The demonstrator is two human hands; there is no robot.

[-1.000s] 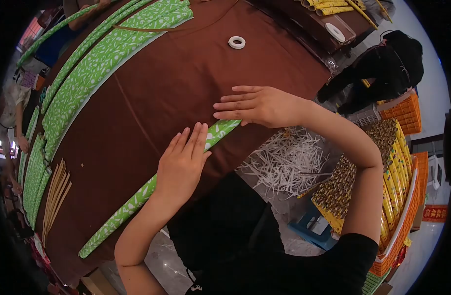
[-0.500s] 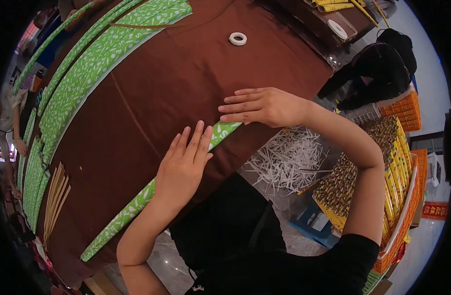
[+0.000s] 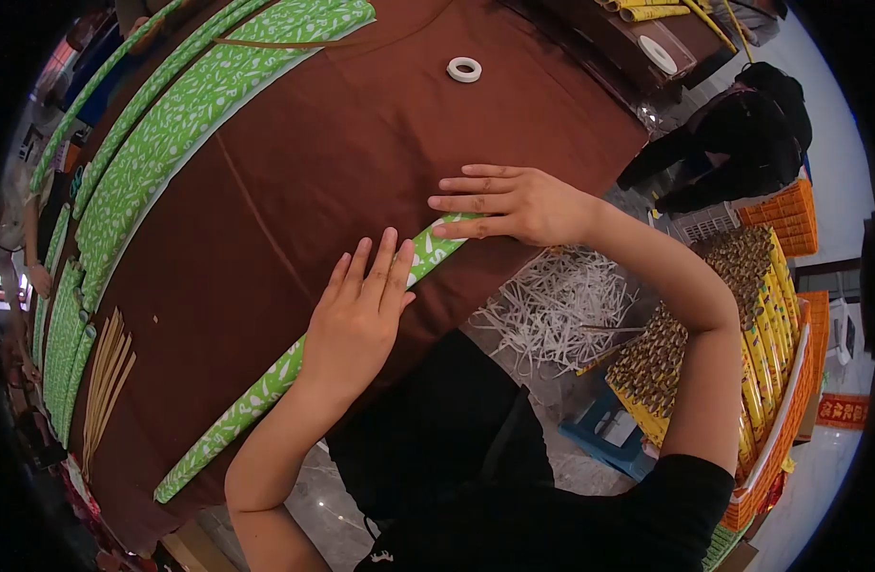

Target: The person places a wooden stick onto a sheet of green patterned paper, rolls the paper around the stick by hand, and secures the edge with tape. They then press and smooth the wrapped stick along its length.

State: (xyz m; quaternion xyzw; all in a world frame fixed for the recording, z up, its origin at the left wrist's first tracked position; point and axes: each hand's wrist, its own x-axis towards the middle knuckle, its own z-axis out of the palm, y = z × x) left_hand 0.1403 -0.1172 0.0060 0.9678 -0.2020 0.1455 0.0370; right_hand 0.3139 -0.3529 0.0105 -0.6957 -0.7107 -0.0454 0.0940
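Note:
A long narrow roll of green paper with white print lies slantwise along the near edge of the brown-covered table. My left hand rests flat across its middle, fingers stretched out. Farther up the roll, my right hand lies palm down over its upper end, fingers spread, and hides that end. Both hands are open and touch the roll from above without gripping it. Flat sheets of the same green paper are stacked on the far left of the table.
A white tape roll lies on the table. Thin brown sticks lie at the left. Shredded white strips cover the floor beside an orange crate of yellow rolls. A person in black bends over at the right.
The fingers of my right hand have spread a little wider over the roll. My left hand has shifted very slightly up; the roll has barely moved.

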